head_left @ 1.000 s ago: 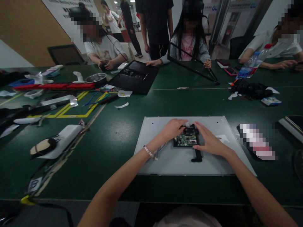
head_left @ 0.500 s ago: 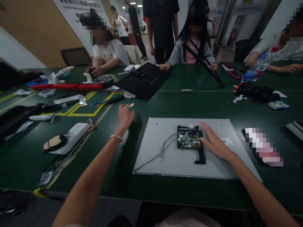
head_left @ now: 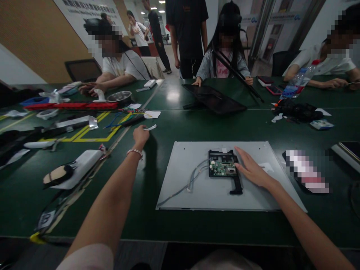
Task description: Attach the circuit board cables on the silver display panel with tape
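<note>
A flat grey-white panel [head_left: 174, 187] lies on the green table in front of me. Near its middle sits a black bracket [head_left: 237, 185] carrying a green circuit board [head_left: 223, 168], with thin grey cables [head_left: 192, 180] running off toward the panel's lower left corner. My right hand [head_left: 253, 169] touches the bracket's right side, fingers stretched out, holding nothing. Left of the panel, my left hand [head_left: 141, 135] reaches over the table, its fingers pinching a small white strip [head_left: 150, 128]; whether it is tape or paper I cannot tell.
Across the table a person holds a black flat panel [head_left: 216, 98] and a long black bar. On the left lie wires, red trays [head_left: 73, 105], a metal bowl [head_left: 120, 96] and a white object [head_left: 81, 168]. A bottle [head_left: 298, 82] and black bag [head_left: 292, 110] are at right.
My left hand stays near the white strip, fingers now closed tighter. The person opposite has swung the black panel to the right. The view has shifted slightly; my right hand stays by the bracket.
</note>
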### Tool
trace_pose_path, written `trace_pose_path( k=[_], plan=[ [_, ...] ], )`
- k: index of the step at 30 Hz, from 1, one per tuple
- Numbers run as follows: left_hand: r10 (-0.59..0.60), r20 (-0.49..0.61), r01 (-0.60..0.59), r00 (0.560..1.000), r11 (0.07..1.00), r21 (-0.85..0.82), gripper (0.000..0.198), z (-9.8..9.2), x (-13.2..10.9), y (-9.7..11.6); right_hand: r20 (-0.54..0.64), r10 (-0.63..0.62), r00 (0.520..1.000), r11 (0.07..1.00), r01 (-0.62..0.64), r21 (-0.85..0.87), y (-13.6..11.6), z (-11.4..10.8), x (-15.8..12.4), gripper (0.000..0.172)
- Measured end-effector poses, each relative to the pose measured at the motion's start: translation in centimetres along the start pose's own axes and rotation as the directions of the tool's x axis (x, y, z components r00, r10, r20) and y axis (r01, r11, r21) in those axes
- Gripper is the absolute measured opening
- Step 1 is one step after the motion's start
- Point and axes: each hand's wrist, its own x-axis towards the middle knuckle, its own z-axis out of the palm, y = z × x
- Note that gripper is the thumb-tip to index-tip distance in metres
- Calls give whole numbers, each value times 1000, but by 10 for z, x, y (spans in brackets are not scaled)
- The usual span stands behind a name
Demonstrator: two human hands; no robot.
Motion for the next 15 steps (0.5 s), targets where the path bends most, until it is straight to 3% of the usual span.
trace_pose_path(
  k=[3, 8, 12, 15],
  plan=[
    [-40, -2, 40, 999, 999, -14, 30, -2, 1, 2, -4, -9, 1000, 1000, 9, -5, -1, 0, 1, 65],
    [7, -75, -14, 997, 996, -90, 24, -2, -11, 1, 0, 0, 1000, 1000, 0, 4, -2, -1, 1, 64],
    [53, -139, -103, 989, 917, -384, 23, -6, -45, 3, -20, 7, 1000, 999, -5, 54, 1, 0, -1, 65],
    [136, -71, -149, 988, 752, -642, 23, -19, -88, 15, -58, 10, 998, 995, -4, 104, -2, -3, -2, 65]
  ],
)
